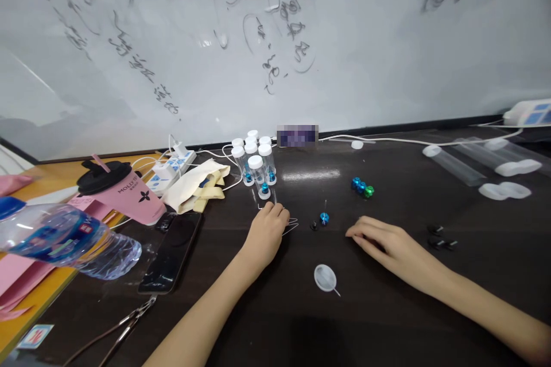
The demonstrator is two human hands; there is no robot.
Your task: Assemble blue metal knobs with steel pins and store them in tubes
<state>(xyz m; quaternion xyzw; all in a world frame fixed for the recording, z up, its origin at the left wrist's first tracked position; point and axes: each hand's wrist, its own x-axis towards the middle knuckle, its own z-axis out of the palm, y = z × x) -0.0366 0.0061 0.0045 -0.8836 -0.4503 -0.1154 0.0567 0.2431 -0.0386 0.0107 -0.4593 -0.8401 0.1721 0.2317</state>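
My left hand rests on the dark table with its fingers curled down over thin metal wires, whose ends stick out beside it; the fingertips are hidden. To the right, my right hand lies with fingers stretched forward and thumb apart, holding nothing. Between the hands stand a blue metallic piece with a thin upright pin and a small black piece. Nearer me is a round whitish cap with a thin stick beside it. Blue and green metallic pieces sit farther back.
Clear tubes with white caps stand behind my left hand. Black pieces and empty tubes lie right. At left are a phone, water bottle, pink cup, cloth bag and power strip. A whiteboard rises behind.
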